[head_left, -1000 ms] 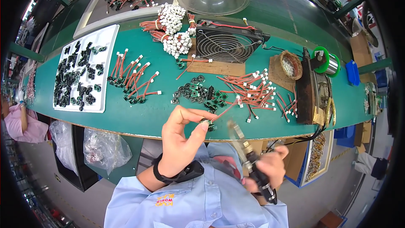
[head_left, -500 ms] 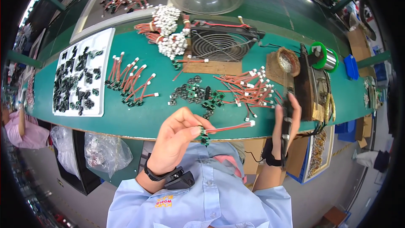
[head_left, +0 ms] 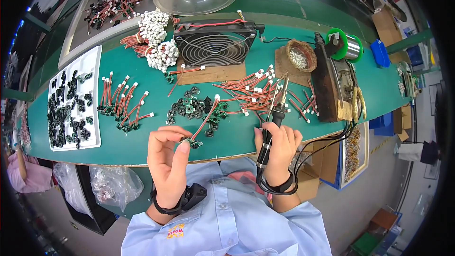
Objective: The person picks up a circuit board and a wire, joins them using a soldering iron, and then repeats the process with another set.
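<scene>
Grn PCB point(head_left: 195, 144), red wires point(head_left: 204, 125), wht conn. point(head_left: 217, 97)

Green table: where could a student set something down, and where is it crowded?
Bare patches on the table: front left, bordered by the white tray, wired boards, left hand and front edge; another between that hand and the right hand, along the front edge. The middle is crowded with loose boards and wires.

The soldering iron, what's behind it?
Behind the soldering iron, held in the right hand, are reddish wires with white plugs, on the green tabletop. Whatever lies directly behind the iron and the hand is covered, so I can't see that.
</scene>
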`<control>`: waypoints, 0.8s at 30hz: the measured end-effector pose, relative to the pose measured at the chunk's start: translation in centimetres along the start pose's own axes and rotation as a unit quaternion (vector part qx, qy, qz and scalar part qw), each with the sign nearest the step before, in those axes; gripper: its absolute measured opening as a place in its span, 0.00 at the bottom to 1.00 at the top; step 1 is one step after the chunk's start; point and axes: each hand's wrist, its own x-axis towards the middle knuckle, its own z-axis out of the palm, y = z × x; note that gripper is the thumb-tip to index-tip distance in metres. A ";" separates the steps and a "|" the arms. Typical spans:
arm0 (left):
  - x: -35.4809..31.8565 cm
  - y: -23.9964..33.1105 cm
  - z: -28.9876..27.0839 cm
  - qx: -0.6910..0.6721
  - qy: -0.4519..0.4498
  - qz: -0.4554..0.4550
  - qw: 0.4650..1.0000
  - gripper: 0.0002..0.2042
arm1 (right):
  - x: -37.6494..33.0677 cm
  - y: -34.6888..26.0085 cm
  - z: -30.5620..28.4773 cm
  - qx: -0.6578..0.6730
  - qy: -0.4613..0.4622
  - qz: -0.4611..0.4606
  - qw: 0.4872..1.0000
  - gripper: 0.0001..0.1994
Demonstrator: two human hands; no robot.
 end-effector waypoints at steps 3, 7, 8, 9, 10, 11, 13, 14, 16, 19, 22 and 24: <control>-0.3 0.0 0.1 0.030 -0.005 0.002 1.000 0.07 | -0.3 0.6 -0.3 0.031 0.030 0.025 0.999 0.17; -0.4 0.4 0.2 0.069 -0.013 -0.034 0.997 0.06 | -0.6 0.3 -2.4 0.169 0.033 0.155 0.973 0.19; -0.2 0.4 0.1 0.079 -0.067 -0.056 0.993 0.05 | -0.5 0.3 -2.8 0.167 0.036 0.155 0.973 0.19; -0.1 0.5 0.0 0.089 -0.121 -0.077 0.986 0.05 | -0.5 0.2 -3.2 0.219 0.050 0.146 0.963 0.20; 0.0 0.5 -0.1 0.100 -0.174 -0.098 0.975 0.05 | -0.4 0.1 -3.6 0.271 0.064 0.137 0.951 0.22; 0.1 0.5 0.2 0.101 -0.174 -0.096 0.975 0.05 | -0.5 0.0 -3.9 0.323 0.078 0.127 0.935 0.23; 0.2 0.6 0.7 0.021 -0.219 -0.188 0.957 0.05 | -0.6 -0.5 -4.3 0.373 0.065 0.110 0.919 0.25; 0.3 0.7 0.8 -0.018 -0.239 -0.234 0.942 0.05 | -0.7 -0.7 -4.4 0.420 0.049 0.096 0.901 0.26; 0.3 0.5 0.7 -0.041 -0.238 -0.240 0.940 0.05 | -0.9 -1.0 -4.5 0.468 0.033 0.080 0.879 0.27; 0.2 0.5 0.5 -0.089 -0.237 -0.254 0.933 0.05 | -1.1 -1.2 -4.5 0.479 0.006 0.059 0.876 0.27; 0.1 0.6 0.9 -0.051 -0.261 -0.190 0.945 0.04 | -1.2 -1.3 -4.5 0.484 0.001 0.041 0.874 0.26; 0.1 0.6 0.9 -0.031 -0.255 -0.171 0.951 0.05 | -1.2 -1.3 -4.6 0.485 -0.001 0.032 0.874 0.25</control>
